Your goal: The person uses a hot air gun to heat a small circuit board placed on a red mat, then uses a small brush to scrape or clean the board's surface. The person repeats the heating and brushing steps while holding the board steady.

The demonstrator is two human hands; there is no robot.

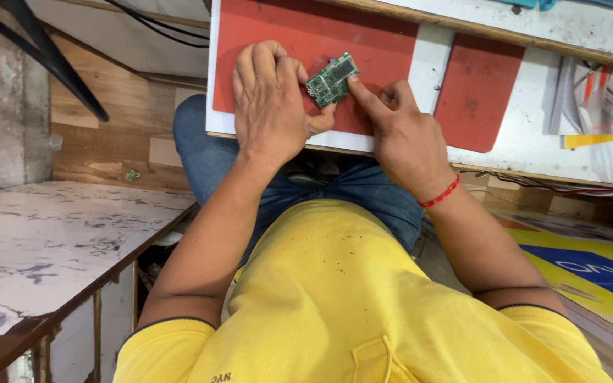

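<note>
Both hands meet over one small part. Going from the left, a pale marbled side table [44, 241] fills the near left corner, with a wooden wall panel [108, 128] beyond it. Next comes the left hand [271, 103], lying knuckles up on the left red mat [306, 35]. Its grip is curled and pressed together on the left edge of a small green circuit board [332, 79], the thumb tucked under the board's near corner and the fingers folded over the far side. The board sits tilted, partly over the red mat, near the front edge of the white surface [533, 135].

Just right of the board is the right hand [402, 131]. Its index finger is stretched out with the tip pressing on the board's right edge, while the other fingers are bent back toward the palm, so this hand pinches nothing. A red thread band [440, 195] circles that wrist.

Farther right, a second red mat [477, 89] lies on the surface, well apart from the hands. Papers with orange and yellow marks [597, 106] rest at the far right. Nearest the camera are blue jeans [214, 156] and a yellow shirt [342, 298].
</note>
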